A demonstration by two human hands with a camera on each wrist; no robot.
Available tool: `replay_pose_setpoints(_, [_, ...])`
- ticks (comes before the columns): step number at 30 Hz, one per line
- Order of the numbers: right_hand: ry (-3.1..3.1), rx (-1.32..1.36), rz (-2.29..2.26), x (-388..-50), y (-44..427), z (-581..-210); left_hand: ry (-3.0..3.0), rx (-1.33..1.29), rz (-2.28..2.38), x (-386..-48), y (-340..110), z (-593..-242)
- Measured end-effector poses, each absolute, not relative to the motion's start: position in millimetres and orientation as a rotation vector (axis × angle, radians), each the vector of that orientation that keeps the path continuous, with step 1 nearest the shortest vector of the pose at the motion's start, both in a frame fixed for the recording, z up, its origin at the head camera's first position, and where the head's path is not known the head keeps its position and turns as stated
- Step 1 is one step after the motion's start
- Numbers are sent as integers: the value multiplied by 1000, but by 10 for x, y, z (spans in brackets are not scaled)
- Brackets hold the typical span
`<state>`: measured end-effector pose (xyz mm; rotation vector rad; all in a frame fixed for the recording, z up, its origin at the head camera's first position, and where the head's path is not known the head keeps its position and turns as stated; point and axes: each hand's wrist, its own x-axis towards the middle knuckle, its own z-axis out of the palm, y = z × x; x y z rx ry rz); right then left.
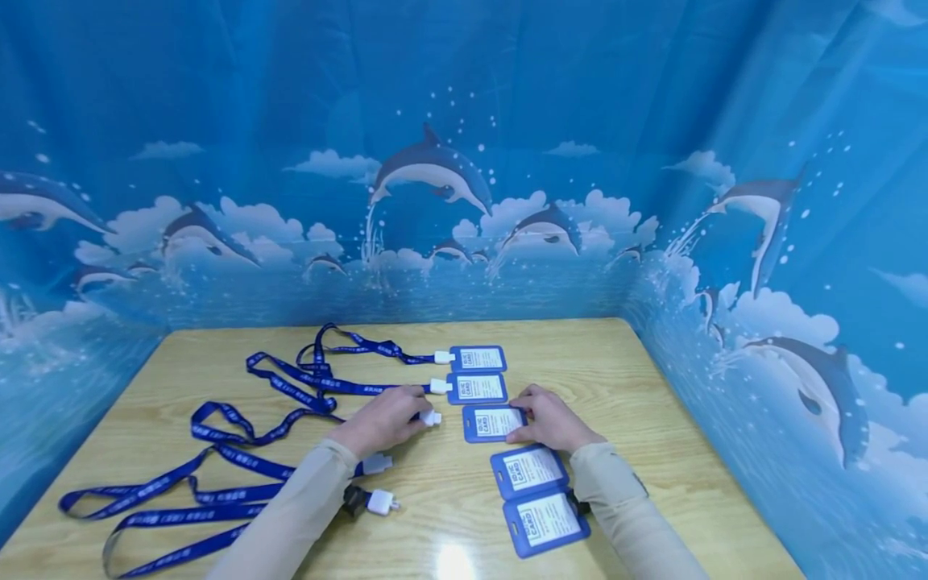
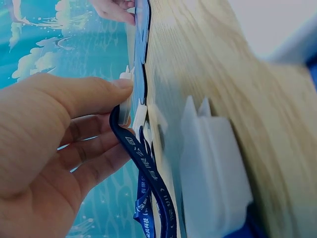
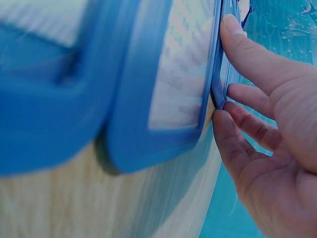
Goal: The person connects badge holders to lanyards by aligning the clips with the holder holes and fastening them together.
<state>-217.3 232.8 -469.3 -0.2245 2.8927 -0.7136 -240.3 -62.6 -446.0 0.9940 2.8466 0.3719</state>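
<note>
Dolphin-print curtain [image 1: 464,80] hung behind wood-grain counter [image 1: 623,379]. Five blue lanyards [image 1: 362,388] lay left, five blue badge holders [image 1: 476,358] in column right. Two farthest holders met white clips [image 1: 444,357] of two farthest lanyards. Left hand [image 1: 384,420] pinched third lanyard's clip [image 1: 431,418], just apart from third holder [image 1: 495,423]; right hand [image 1: 554,419] gripped that holder's right end. Two nearest clips [image 1: 381,503], two nearest holders [image 1: 547,519] lay well apart.

you are working in a curtained booth; whether it stands inside a home or an office, i cannot tell. blue curtains [image 1: 290,64], printed with dolphins [image 1: 431,159] and clouds [image 1: 337,164], close the back and both sides around your wood-grain bench [image 1: 602,379].
</note>
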Motion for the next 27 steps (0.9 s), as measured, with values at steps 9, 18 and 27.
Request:
replay_pose_setpoints(9, [2897, -241, -712, -2187, 2312, -4713, 2850, 1045, 352, -2407, -600, -4485])
replay_pose_setpoints(18, [2893, -244, -713, -2191, 2295, -4718, 2834, 1056, 352, -2403, -566, -4498])
replay_pose_setpoints(27, [2894, -258, -703, -2188, 2294, -4705, 2824, 1041, 386, -2393, -529, -4496])
